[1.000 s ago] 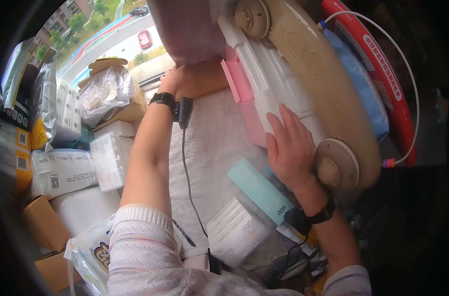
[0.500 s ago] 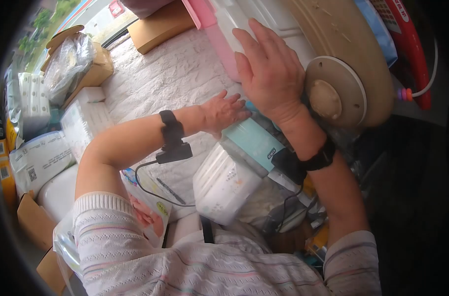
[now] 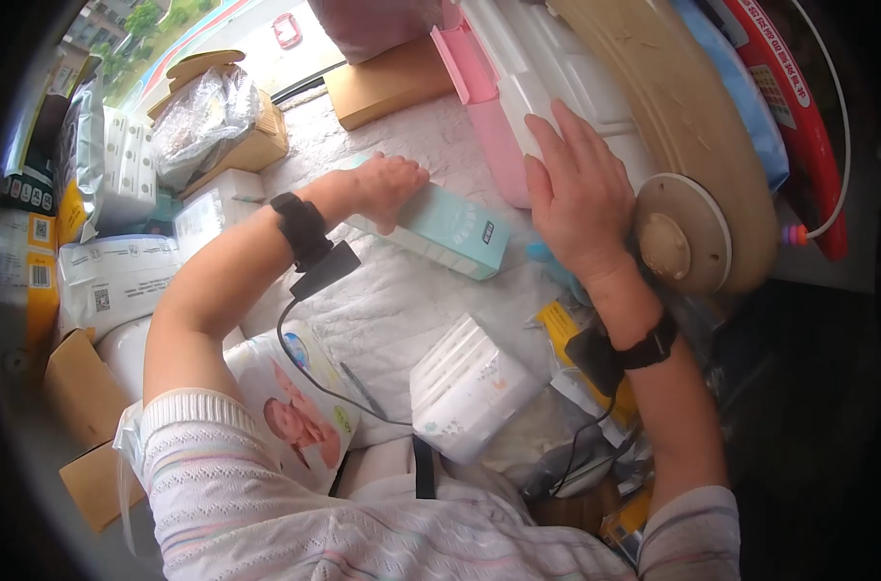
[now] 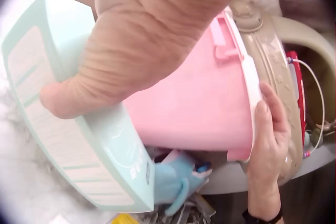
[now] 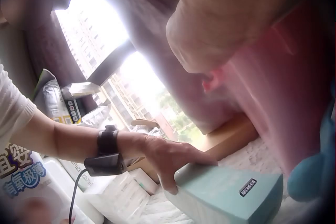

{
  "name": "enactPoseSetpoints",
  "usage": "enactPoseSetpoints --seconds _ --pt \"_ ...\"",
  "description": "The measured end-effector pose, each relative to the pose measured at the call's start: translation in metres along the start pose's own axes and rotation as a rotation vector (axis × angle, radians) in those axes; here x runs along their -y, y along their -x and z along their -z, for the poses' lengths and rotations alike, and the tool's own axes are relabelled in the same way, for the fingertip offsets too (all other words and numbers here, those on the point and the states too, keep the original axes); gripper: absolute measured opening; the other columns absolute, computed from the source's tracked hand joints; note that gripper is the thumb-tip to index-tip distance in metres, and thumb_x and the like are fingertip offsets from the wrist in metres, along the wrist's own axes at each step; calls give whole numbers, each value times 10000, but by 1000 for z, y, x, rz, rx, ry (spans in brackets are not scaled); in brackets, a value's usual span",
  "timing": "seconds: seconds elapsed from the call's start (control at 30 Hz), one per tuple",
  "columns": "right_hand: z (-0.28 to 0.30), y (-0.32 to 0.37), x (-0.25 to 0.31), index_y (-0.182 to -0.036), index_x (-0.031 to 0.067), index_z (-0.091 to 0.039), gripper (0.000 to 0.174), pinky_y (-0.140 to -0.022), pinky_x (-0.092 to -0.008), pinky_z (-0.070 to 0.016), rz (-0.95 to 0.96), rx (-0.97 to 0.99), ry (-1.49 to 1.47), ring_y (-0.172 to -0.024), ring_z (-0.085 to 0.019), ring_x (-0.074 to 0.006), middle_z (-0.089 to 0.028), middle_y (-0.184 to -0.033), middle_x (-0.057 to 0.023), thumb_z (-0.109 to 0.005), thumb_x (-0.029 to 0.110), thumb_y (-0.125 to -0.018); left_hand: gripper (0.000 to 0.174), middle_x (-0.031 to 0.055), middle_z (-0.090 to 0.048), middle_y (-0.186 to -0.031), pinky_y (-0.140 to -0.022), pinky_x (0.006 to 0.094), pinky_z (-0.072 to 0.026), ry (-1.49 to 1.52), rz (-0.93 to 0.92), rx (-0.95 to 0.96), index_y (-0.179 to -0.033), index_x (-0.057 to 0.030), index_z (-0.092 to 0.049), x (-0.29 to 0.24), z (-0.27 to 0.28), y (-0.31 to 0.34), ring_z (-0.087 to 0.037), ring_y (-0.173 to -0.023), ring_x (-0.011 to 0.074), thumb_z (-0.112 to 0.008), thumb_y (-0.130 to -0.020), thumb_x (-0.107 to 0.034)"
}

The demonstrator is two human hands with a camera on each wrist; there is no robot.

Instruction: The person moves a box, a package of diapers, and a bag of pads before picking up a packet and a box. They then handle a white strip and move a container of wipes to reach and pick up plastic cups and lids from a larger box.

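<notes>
My left hand [image 3: 387, 189] grips a mint-green box [image 3: 455, 232] by its far end, over the white quilted cover. In the left wrist view the thumb [image 4: 63, 100] presses on the printed side of that box. My right hand [image 3: 586, 194] lies with extended fingers on the white lid [image 3: 528, 73] of a pink storage bin [image 3: 499, 145]. From the left wrist view, its fingers reach over the lid's edge. A light-blue object [image 4: 178, 179] sits beside the bin, close to one end of the mint-green box.
A long cardboard box [image 3: 392, 82] lies by the window. White tissue packs [image 3: 474, 387], a diaper pack [image 3: 295, 407] and an open carton with bubble wrap [image 3: 213, 126] surround the quilt [image 3: 334, 300]. A beige wheeled plastic piece [image 3: 673, 116] stands at right.
My left hand has left the long cardboard box, reached back to the mint-green box and carried it left and forward, away from the tissue pack. The right hand stays on the lid.
</notes>
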State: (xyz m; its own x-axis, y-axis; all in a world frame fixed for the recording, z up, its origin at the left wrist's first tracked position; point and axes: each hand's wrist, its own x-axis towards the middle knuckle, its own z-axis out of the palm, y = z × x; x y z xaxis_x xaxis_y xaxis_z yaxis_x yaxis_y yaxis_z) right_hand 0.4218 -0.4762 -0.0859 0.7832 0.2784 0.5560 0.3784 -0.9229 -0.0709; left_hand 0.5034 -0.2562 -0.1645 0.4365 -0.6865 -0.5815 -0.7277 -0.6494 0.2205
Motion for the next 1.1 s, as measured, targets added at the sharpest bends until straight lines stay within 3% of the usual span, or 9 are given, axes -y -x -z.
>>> enactPoseSetpoints --seconds 0.07,0.27,0.33,0.4,0.67,0.8,0.9,0.97,1.1 --pt "1 0 1 -1131 108 -570 379 -835 -375 -448 7 5 0 -1070 -540 -267 -540 -1196 -115 -629 152 -758 704 139 -570 -984 -864 370 -441 24 140 65 -1105 -28 -513 42 15 8 -551 -993 298 -766 -456 -127" --pt "0 0 0 -1138 100 -570 374 -835 -373 -447 8 28 13 -1076 -539 -276 -537 -1203 -122 -625 152 -773 736 187 -588 -1021 -887 356 -442 192 495 -398 -1139 15 -510 115 49 23 -557 -1004 326 -734 -450 -120" --pt "0 0 -1 -1143 100 -570 375 -835 -375 -447 16 29 9 -1075 -539 -279 -535 -1205 -126 -624 155 -776 738 201 -598 -1003 -880 352 -448 262 490 -462 -1137 25 -511 126 48 16 -568 -983 335 -732 -453 -145" --pt "0 0 -2 -1144 99 -569 375 -836 -376 -448 24 26 20 -1075 -539 -281 -534 -1206 -130 -623 156 -777 574 186 -621 -916 -776 368 -492 245 492 -626 -983 11 -542 129 41 5 -605 -914 317 -728 -468 -159" --pt "6 -4 2 -1150 89 -554 379 -847 -399 -442 21 46 3 -1078 -530 -311 -519 -1216 -150 -615 151 -781 634 189 -616 -980 -833 351 -484 441 659 -565 -1016 15 -559 121 34 9 -590 -982 310 -767 -466 -222" --pt "8 -3 2 -1150 85 -549 379 -854 -407 -438 9 59 -11 -1080 -527 -317 -516 -1218 -154 -613 153 -783 683 240 -607 -1002 -845 346 -481 611 653 -740 -1049 51 -562 113 43 32 -601 -956 324 -776 -473 -248" --pt "6 -2 2 -1151 87 -549 373 -856 -408 -437 11 47 6 -1083 -526 -314 -516 -1219 -155 -607 165 -791 700 231 -611 -994 -836 345 -480 723 639 -798 -1074 59 -554 110 44 50 -605 -937 316 -771 -474 -229" --pt "5 -2 1 -1151 92 -551 361 -858 -406 -437 11 40 9 -1088 -524 -309 -516 -1220 -156 -592 185 -804 693 195 -615 -972 -812 342 -479 964 565 -825 -1095 65 -545 104 48 63 -602 -922 289 -755 -492 -204" --pt "6 -1 4 -1151 95 -551 358 -854 -404 -437 12 22 14 -1090 -523 -307 -517 -1221 -156 -587 186 -807 659 149 -613 -941 -807 329 -463 1138 425 -893 -1102 63 -544 90 53 82 -590 -900 262 -732 -512 -162"
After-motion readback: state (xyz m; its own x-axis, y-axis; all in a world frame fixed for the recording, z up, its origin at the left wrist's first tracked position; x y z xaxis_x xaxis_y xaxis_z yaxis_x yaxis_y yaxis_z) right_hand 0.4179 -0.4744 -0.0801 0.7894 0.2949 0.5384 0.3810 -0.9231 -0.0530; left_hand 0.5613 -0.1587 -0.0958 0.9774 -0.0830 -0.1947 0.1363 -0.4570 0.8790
